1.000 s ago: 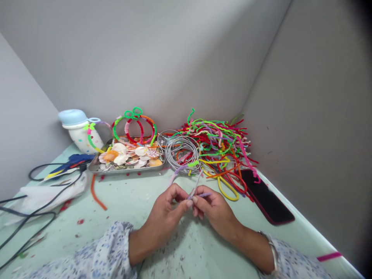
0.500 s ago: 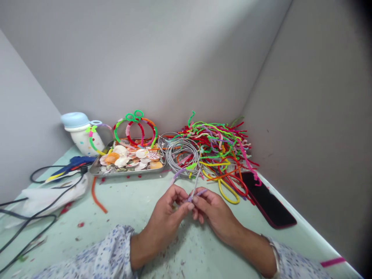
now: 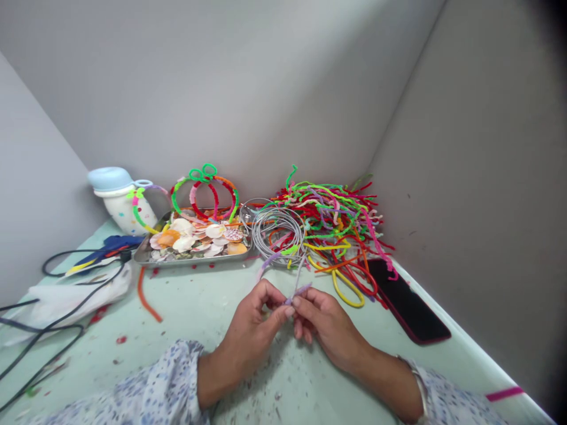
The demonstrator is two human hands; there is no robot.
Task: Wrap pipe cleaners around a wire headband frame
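Observation:
Both hands meet over the front middle of the table. My left hand (image 3: 259, 316) is closed, thumb and fingertips pinching a purple pipe cleaner (image 3: 303, 289). My right hand (image 3: 328, 321) pinches the same pipe cleaner just to the right, its other fingers curled below. Between the fingertips the purple fuzz crosses a grey wire (image 3: 299, 270) that runs up toward a coil of grey wire (image 3: 277, 233). Purple and green pipe cleaner pieces (image 3: 271, 260) cover part of the wire in front of the coil. The exact wrap under the fingertips is hidden.
Behind stand a metal tray (image 3: 190, 262) of seashells, pipe-cleaner rings (image 3: 214, 198) and a white bottle (image 3: 126, 209) with a blue lid. A heap of coloured pipe cleaners (image 3: 332, 212) and a phone (image 3: 411, 307) lie right. Black cables (image 3: 66, 323) cross a plastic bag (image 3: 95, 289) at left.
The short purple end between my fingertips has shifted slightly left and up in tilt. My hands keep their pinch in nearly the same place, and the view has moved slightly.

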